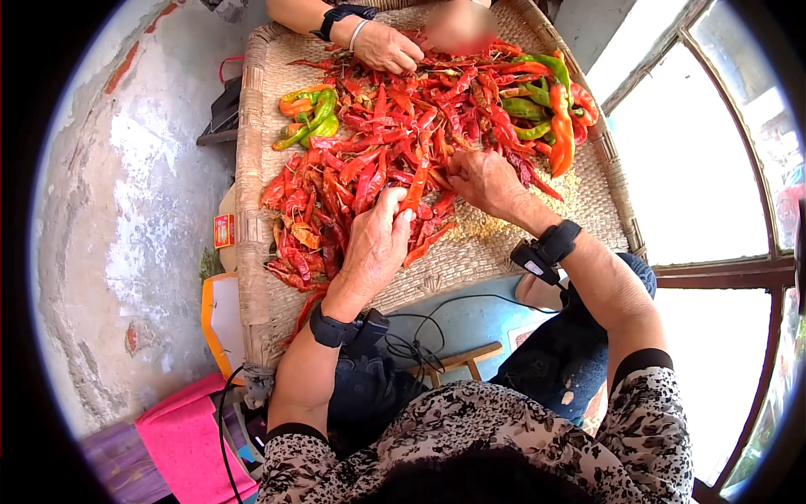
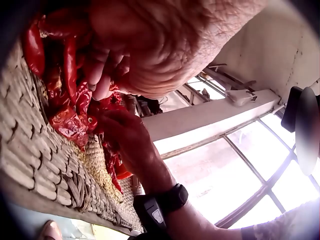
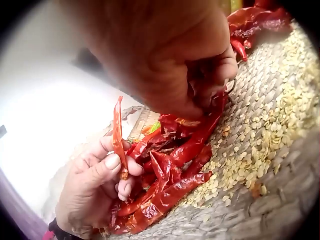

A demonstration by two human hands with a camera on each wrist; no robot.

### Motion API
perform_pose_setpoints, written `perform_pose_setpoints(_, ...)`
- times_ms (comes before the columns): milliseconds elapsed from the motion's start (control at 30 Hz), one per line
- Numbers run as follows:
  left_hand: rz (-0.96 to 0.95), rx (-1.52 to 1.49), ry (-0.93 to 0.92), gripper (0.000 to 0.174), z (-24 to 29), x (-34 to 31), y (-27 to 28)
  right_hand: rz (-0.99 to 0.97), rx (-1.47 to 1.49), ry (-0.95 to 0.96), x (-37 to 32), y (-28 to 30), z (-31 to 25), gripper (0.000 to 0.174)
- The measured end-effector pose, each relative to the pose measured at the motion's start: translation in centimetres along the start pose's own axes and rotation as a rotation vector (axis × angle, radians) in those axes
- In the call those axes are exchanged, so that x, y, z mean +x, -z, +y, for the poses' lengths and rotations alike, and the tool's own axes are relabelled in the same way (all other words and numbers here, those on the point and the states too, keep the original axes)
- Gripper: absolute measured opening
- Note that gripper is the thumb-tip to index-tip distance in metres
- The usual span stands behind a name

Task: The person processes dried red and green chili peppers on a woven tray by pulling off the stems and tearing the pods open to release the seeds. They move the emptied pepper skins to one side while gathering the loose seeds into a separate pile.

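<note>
My left hand (image 1: 374,244) pinches a long red chili pepper (image 3: 118,132) between thumb and fingers, its tip pointing up and away. Over the pile, my right hand (image 1: 489,182) has its fingers curled down at another red chili (image 3: 216,114); its fingertips pinch near the end with the thin stem, partly hidden by the hand in the right wrist view. Wrinkled dried red chilies (image 1: 369,160) lie heaped around both hands on a woven tray (image 1: 252,151). Loose pale seeds (image 3: 265,145) are scattered on the weave beside my right hand.
Another person's hand (image 1: 388,48) works at the far side of the heap. Green and orange peppers lie in a left group (image 1: 323,113) and a right group (image 1: 537,105). A window (image 1: 688,151) stands at right, a wall (image 1: 134,210) at left; cables (image 1: 416,349) hang below.
</note>
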State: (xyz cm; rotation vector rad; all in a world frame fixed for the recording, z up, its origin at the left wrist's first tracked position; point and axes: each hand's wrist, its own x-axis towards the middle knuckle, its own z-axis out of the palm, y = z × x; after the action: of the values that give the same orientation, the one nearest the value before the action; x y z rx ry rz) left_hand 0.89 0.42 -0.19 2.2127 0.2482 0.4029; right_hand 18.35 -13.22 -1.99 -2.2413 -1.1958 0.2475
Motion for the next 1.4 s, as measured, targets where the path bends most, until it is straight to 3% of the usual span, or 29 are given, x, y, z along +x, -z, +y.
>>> perform_pose_setpoints(67,0.026,-0.059,-0.014,0.022,0.4,-0.1,0.0,0.061,0.032,0.035,-0.1,0.5,-0.7,0.016)
perform_pose_setpoints(133,0.033,-0.086,0.009,0.023,0.4,0.0,0.1,0.153,0.254,0.053,-0.1,1.4,-1.1,0.016)
perform_pose_setpoints(200,0.041,-0.114,0.04,0.023,0.3,-0.1,0.0,0.08,0.373,0.011,-0.5,2.8,-1.7,0.015)
perform_pose_setpoints(233,0.039,-0.108,0.027,0.023,0.3,-0.1,0.0,-0.053,0.384,-0.044,-0.7,3.4,-2.0,0.015)
perform_pose_setpoints(333,0.045,-0.115,0.015,0.023,0.3,-0.1,0.0,-0.195,0.399,0.038,-0.9,4.2,-1.7,0.018)
perform_pose_setpoints(367,0.056,-0.13,0.019,0.023,0.4,-0.2,-0.1,-0.183,0.547,-0.044,-0.8,4.9,-1.6,0.019)
perform_pose_setpoints(467,0.067,-0.138,0.058,0.022,0.5,0.0,-0.1,0.197,0.991,-0.147,0.0,5.2,-0.6,0.038)
perform_pose_setpoints(500,0.067,-0.158,0.056,0.022,0.5,-0.1,-0.2,0.196,0.998,-0.182,0.1,4.9,-0.9,0.052)
perform_pose_setpoints(533,0.062,-0.154,0.051,0.022,0.6,-0.1,-0.3,0.12,0.893,-0.2,-0.2,4.5,-1.2,0.056)
perform_pose_setpoints(600,0.026,-0.195,0.038,0.023,0.6,-0.2,-0.6,-0.26,0.826,-0.139,-1.1,3.5,-2.4,0.049)
perform_pose_setpoints(667,0.004,-0.162,0.033,0.023,0.7,-0.3,-0.9,-0.364,0.805,-0.139,-1.6,1.7,-3.3,0.039)
perform_pose_setpoints(800,-0.044,-0.121,0.008,0.024,0.7,-0.5,-1.1,-0.344,0.89,-0.147,-1.8,2.1,-3.4,0.032)
perform_pose_setpoints(933,-0.016,-0.156,0.019,0.024,1.1,-0.5,-0.6,-0.062,0.851,-0.182,0.0,4.4,-0.8,0.031)
perform_pose_setpoints(1033,0.007,-0.112,-0.035,0.023,1.1,-0.3,-0.5,0.301,1.396,-0.265,0.9,5.2,1.2,0.03)
perform_pose_setpoints(1067,-0.004,-0.104,-0.025,0.023,1.0,-0.4,-0.6,0.334,1.458,-0.318,1.0,4.9,1.8,0.034)
perform_pose_setpoints(1133,-0.018,-0.095,-0.014,0.023,0.9,-0.4,-0.7,0.195,1.317,-0.43,0.4,4.6,1.0,0.036)
perform_pose_setpoints(1200,-0.056,-0.023,-0.075,0.022,0.7,-0.4,-0.8,-0.053,0.699,-0.3,-0.1,4.0,-0.1,0.033)
perform_pose_setpoints(1267,-0.073,-0.042,-0.073,0.022,0.8,-0.5,-0.9,0.084,0.068,0.206,-0.4,2.7,0.6,0.024)
perform_pose_setpoints(1300,-0.089,-0.061,-0.068,0.022,0.8,-0.6,-1.0,0.188,-0.123,0.206,-0.9,2.6,-0.6,0.015)
perform_pose_setpoints(1400,-0.093,-0.173,-0.056,0.019,0.3,-0.4,-1.1,0.024,-0.185,0.164,-0.6,1.3,0.9,0.015)
